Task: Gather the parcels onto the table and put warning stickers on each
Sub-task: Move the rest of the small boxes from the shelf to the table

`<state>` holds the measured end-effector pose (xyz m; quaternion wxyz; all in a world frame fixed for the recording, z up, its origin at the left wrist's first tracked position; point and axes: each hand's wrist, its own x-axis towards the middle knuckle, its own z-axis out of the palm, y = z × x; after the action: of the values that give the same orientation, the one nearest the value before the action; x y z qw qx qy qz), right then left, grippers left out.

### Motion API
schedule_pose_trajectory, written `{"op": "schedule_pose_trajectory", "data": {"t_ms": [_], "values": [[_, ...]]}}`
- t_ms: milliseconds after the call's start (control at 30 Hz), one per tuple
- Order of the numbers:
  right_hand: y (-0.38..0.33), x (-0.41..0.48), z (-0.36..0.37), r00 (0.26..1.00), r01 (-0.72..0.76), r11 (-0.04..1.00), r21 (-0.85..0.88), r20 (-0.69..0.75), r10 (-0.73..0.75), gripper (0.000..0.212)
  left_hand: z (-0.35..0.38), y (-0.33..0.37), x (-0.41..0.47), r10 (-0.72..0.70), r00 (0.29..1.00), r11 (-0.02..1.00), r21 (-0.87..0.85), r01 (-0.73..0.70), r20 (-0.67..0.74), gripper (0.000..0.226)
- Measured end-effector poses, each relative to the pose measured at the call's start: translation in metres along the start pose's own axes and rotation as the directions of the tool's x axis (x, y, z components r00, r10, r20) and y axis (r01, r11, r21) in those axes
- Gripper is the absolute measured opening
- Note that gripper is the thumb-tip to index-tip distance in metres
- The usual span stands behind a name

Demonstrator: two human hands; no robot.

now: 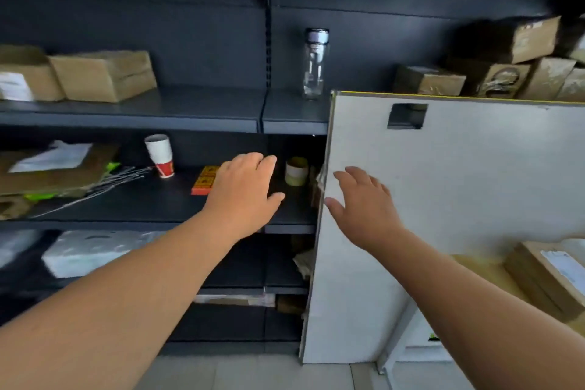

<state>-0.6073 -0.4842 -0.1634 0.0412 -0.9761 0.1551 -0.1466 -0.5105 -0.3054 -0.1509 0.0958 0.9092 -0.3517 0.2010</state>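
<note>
Upper shelf (196, 111): held two cardboard boxes (104, 74) left of a clear bottle (315, 65).
Middle shelf (152, 203): carried orange stickers (205, 180), with a paper cup (160, 155) to their left and a tape roll (296, 171) to their right.

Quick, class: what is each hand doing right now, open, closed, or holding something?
Left hand: open, empty, over the sticker sheet on the shelf.
Right hand: open, empty, fingers spread before the white board.

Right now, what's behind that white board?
Above the white board, cardboard boxes show on the shelf. Brown edges peek out left. The rest is hidden.
</note>
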Motion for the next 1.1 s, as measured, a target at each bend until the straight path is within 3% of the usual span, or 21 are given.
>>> {"op": "schedule_pose_trajectory", "data": {"t_ms": [267,567,867,1100], "values": [[-0.141,0.051,-0.010,0.969,0.236,0.972,0.014,-0.079,-0.234,0.060,-0.060,-0.128,-0.040,-0.214,0.971,0.968,0.108,0.225,-0.104,0.066],[-0.232,0.141,0.004,0.911,0.409,0.901,0.145,-0.125,-0.393,0.059,-0.069,-0.228,-0.021,-0.387,0.906,0.898,0.153,0.413,-0.173,0.068],[-0.284,0.256,0.024,0.885,0.465,0.853,0.239,-0.105,-0.453,0.061,-0.062,-0.304,0.047,-0.510,0.824,0.827,0.121,0.549,-0.246,0.067],[-0.315,0.310,0.044,0.901,0.423,0.850,0.313,-0.045,-0.432,0.061,-0.050,-0.357,0.084,-0.610,0.753,0.774,0.018,0.633,-0.246,0.070]]}}
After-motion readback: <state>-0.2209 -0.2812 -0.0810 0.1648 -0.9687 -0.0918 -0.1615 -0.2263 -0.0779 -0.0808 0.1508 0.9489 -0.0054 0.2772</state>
